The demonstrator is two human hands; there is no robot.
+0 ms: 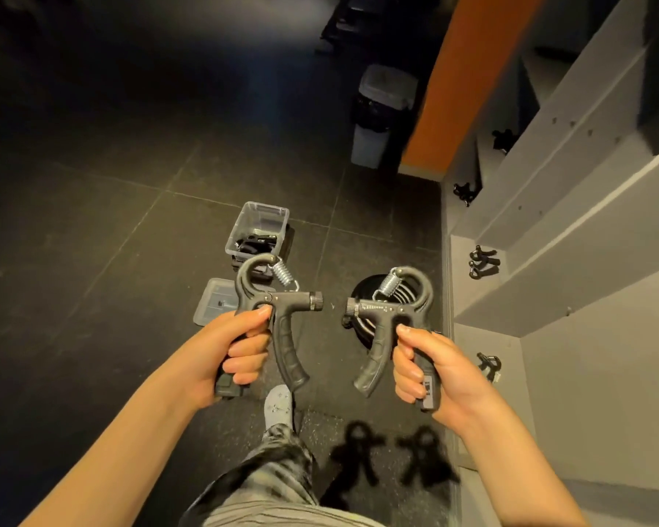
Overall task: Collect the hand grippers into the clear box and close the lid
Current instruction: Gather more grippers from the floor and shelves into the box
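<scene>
A dark grey sprung hand gripper (286, 298) is clamped by the fingers (246, 353) of the left hand (221, 359), its twin (381, 308) by the right hand (438, 370), likely so both get boxed together.

Black hand grippers (278, 317) with silver springs (283, 271), dark speckled floor (92, 222), orange wall panel (461, 81), grey shelves (586, 184), star-patterned grey sock (278, 407).

Both hand grippers (278, 317) are matt dark plastic with bright coiled metal springs (283, 272), the clear box (258, 230) is glossy transparent plastic, and the floor (111, 222) is matt dark speckled tile.
</scene>
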